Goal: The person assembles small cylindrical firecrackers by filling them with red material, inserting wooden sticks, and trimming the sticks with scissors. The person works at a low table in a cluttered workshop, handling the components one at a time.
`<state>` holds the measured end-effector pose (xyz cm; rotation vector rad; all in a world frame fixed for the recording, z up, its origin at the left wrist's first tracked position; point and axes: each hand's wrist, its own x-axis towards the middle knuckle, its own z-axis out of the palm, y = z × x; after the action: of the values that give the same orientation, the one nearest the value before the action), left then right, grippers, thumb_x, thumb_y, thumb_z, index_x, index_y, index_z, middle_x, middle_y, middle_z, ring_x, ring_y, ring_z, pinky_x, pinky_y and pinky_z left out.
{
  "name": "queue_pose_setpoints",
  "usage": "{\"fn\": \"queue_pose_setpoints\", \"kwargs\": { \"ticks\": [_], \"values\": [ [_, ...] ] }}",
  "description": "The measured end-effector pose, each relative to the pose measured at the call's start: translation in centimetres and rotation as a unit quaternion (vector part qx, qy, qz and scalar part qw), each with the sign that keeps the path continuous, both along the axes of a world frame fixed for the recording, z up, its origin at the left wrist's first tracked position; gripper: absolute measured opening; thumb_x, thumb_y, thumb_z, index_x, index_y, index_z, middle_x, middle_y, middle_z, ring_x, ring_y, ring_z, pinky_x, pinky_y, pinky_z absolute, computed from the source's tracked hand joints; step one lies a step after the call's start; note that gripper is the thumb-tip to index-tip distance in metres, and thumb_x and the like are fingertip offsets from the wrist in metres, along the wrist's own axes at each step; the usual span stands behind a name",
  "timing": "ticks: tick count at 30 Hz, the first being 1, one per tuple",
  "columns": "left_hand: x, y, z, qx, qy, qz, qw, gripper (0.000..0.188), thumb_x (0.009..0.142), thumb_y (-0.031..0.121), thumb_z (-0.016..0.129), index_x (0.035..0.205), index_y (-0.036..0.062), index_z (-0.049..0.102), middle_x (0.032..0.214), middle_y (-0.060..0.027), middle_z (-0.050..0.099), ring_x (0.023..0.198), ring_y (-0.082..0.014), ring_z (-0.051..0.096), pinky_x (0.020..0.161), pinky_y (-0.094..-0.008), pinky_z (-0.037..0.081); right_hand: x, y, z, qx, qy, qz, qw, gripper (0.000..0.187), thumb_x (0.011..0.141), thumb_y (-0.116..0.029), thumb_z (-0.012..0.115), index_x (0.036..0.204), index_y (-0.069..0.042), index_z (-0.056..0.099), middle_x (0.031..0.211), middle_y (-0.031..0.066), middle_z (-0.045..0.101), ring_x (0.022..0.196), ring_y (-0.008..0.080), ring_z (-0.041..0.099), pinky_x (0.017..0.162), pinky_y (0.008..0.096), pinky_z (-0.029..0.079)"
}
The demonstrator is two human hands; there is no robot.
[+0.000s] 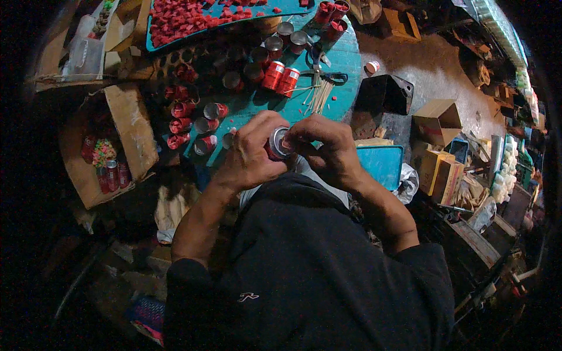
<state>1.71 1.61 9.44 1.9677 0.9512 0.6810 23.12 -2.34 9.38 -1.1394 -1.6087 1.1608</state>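
Note:
In front of my body, my left hand is wrapped round a can with its round metal end tilted up toward me. My right hand has its fingers bent and pressed together at the can's rim; what they pinch, if anything, is hidden. Just beyond the hands, two red cans lie on the teal table. Near them are dark-handled scissors and a bundle of thin wooden sticks. Several cut-open cans lie left of my left hand.
A blue tray of red cubes sits at the far left. An open cardboard box holding cans stands at left. On the right are a black container, a blue tray, a cardboard box and yellow boxes.

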Motion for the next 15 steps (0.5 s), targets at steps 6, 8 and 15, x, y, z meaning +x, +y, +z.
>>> {"fn": "queue_pose_setpoints", "kwargs": {
  "ticks": [6,8,15],
  "values": [
    [0.0,-0.2,-0.2,-0.004,-0.020,0.014,1.000,0.057,0.063,0.009,0.086,0.115,-0.0003,0.065,0.114,-0.0184,0.066,0.106,-0.0382,0.069,0.091,-0.0441,0.056,0.0,0.0,1.4,-0.020,-0.024,-0.022,0.999,0.021,0.088,0.002,0.073,0.109,-0.001,0.072,0.102,0.0157,0.072,0.092,0.0270,0.073,0.081,0.0365,0.057],
    [-0.2,-0.2,-0.4,0.004,-0.024,0.017,1.000,0.057,0.063,0.008,0.086,0.115,-0.0004,0.065,0.114,-0.0185,0.066,0.106,-0.0386,0.069,0.091,-0.0444,0.056,0.4,-0.3,2.2,-0.045,-0.025,-0.014,0.999,0.021,0.089,0.002,0.074,0.110,-0.001,0.072,0.102,0.0161,0.072,0.091,0.0281,0.073,0.081,0.0368,0.057],
    [-0.2,-0.4,-0.5,0.045,-0.041,0.013,0.998,0.053,0.070,0.013,0.088,0.116,-0.0016,0.065,0.113,-0.0191,0.067,0.105,-0.0390,0.070,0.089,-0.0433,0.057,0.3,-0.5,3.5,0.055,-0.159,0.019,0.986,0.017,0.090,0.000,0.076,0.106,-0.002,0.073,0.100,0.0130,0.072,0.090,0.0285,0.071,0.075,0.0373,0.057]
  ]
}}
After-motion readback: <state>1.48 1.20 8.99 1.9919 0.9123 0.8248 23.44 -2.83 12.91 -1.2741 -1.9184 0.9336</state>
